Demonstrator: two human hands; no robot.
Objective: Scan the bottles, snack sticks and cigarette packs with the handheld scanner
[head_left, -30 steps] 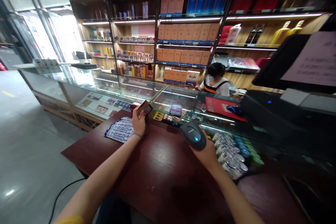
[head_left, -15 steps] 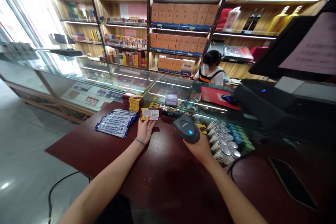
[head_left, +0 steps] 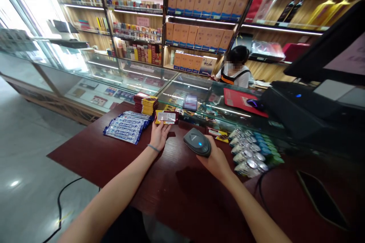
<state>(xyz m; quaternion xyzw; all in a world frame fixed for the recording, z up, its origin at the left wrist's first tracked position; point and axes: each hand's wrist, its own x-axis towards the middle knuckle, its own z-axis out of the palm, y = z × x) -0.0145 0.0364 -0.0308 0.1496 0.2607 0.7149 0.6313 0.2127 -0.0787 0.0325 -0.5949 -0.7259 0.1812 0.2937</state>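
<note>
My left hand [head_left: 158, 136] holds up a small red and yellow packet [head_left: 167, 117], its white label side facing me. My right hand [head_left: 214, 158] grips a dark handheld barcode scanner [head_left: 197, 142] with a blue light, its nose pointing toward the packet a short way to the left. Both hands hover over a dark red wooden counter [head_left: 176, 182]. Just behind the packet stands a stack of similar red and yellow packets [head_left: 146, 103]. A fan of blue and white wrapped bars [head_left: 127, 126] lies to the left.
Rows of silver and blue topped cans [head_left: 251, 152] sit right of the scanner. A glass display case [head_left: 119, 79] runs behind the counter, with a black register [head_left: 296, 110] on it. A person [head_left: 235, 70] sits behind it before stocked shelves. A black phone [head_left: 321, 199] lies far right.
My left hand has turned the packet from edge-on to label side up and lowered it beside the stack. The scanner has moved left toward it. The view has tilted down.
</note>
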